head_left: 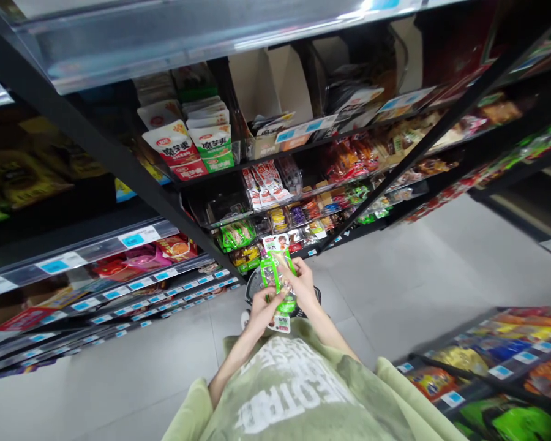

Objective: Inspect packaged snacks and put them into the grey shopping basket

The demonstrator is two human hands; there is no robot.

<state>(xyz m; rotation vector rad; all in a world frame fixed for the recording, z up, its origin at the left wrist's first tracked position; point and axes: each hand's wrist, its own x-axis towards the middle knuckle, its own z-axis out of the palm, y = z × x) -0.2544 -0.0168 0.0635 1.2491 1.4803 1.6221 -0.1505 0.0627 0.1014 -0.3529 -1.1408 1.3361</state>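
Just in front of my body, both hands are closed on green and white snack packets (pixel 269 272). White printed ends stick out above and below my fingers; whether these are two packets or one folded over, I cannot tell. My left hand (pixel 262 309) grips the lower left part, fingers bent around it. On the upper right side, my right hand (pixel 303 285) pinches the packaging, its fingers lying across the front. Beneath the hands, a dark shopping basket (pixel 253 291) is partly hidden by them and the packets.
Ahead stand shelves with red konjac snack pouches (pixel 172 144), green konjac snack pouches (pixel 215 147) and red and white packets (pixel 269 180). A slanting black shelf post (pixel 96 147) crosses the left side. Bagged snacks (pixel 463 361) fill a lower right shelf. Grey tiled floor (pixel 395 275) lies between.
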